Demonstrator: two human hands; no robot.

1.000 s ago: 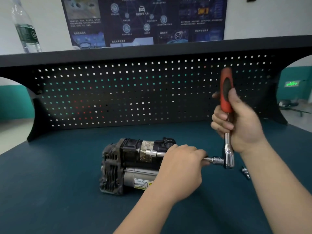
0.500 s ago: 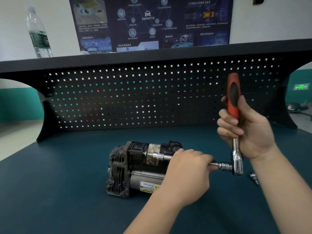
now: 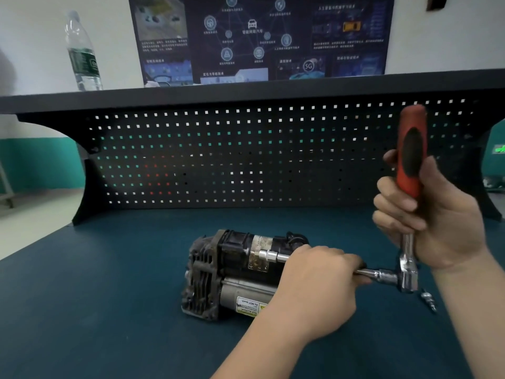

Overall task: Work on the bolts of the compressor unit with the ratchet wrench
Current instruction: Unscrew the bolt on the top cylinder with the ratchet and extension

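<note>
The compressor unit lay on the worktop, the left hand gripped the extension bar, the right hand held the ratchet wrench upright, and a small metal piece, maybe a bolt, lay nearby.

Extension bar midsection under left hand

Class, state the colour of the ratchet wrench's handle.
Red with a black inset, on the ratchet wrench handle held in the right hand; head view.

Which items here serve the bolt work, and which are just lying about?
In use: dark metal compressor unit; red-handled ratchet wrench with chrome extension bar, right hand, left hand.
Idle: small metal bit; clear plastic water bottle; wall poster.
</note>
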